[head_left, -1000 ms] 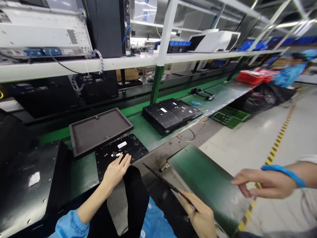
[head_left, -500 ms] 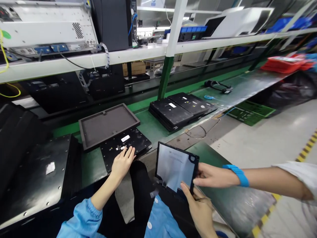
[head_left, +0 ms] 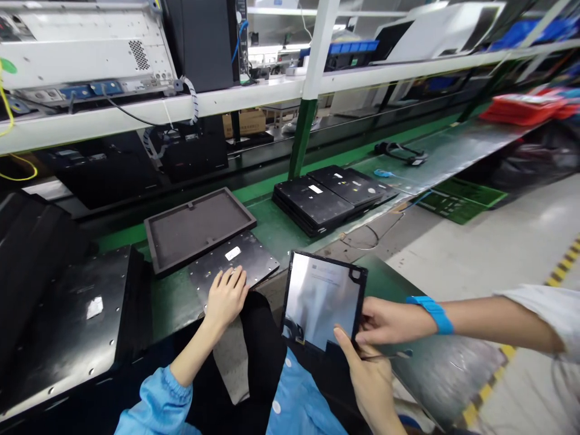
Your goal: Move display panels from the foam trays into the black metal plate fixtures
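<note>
My left hand (head_left: 226, 295) lies with extended fingers on a flat black plate (head_left: 257, 257), which has screws round its edge and a white label. My right hand (head_left: 374, 383) grips the lower right corner of a tablet-sized panel (head_left: 324, 296), thumb over its front. The panel has a black frame, a silvery reflective face and a cut-out in the upper right corner. Another person's hand (head_left: 389, 320), with a blue wristband (head_left: 432, 311), is at the panel's right edge. A thin tool, its kind unclear, shows by my right hand.
A shallow grey tray (head_left: 202, 226) sits behind the plate. Stacked black plates (head_left: 312, 202) stand farther right on the green bench (head_left: 179, 302). Large black panels (head_left: 63, 320) fill the left side. A white shelf beam (head_left: 263, 93) crosses above, with a post (head_left: 304, 136) down to the bench.
The plate under my left hand has shifted slightly right and catches more light. The tablet-sized panel has risen a little, with my right hand and the other person's hand still at it.
</note>
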`<act>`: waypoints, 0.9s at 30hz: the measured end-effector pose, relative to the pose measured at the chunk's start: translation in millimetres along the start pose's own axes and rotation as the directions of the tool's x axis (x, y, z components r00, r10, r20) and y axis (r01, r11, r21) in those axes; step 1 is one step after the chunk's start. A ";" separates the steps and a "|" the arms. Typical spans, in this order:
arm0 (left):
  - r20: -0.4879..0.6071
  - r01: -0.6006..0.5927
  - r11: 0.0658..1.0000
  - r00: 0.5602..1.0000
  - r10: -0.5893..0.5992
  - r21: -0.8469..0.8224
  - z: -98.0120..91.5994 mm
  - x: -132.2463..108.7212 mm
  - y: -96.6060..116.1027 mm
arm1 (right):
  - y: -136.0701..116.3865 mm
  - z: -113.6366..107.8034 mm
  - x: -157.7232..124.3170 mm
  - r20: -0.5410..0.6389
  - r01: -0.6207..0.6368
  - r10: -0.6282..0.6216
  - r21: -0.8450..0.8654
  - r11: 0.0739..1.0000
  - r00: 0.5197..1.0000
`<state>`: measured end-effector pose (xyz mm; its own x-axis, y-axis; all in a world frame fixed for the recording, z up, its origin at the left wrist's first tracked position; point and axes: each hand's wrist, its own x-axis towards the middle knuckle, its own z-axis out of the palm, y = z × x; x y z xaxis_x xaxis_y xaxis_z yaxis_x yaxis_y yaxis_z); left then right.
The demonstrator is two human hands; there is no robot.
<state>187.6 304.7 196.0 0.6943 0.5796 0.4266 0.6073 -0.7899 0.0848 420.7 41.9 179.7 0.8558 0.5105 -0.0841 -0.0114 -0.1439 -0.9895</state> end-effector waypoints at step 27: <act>0.717 0.498 -0.538 0.300 -0.629 -0.680 -39.6 -117.7 38.4 | 47.2 69.6 8.4 0.657 -0.266 0.131 0.110 0.958 0.743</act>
<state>114.0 198.2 184.8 0.1027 0.8143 -0.5712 -0.2435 0.5774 0.7793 391.3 98.4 124.1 0.2945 0.9170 -0.2692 -0.2957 -0.1804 -0.9381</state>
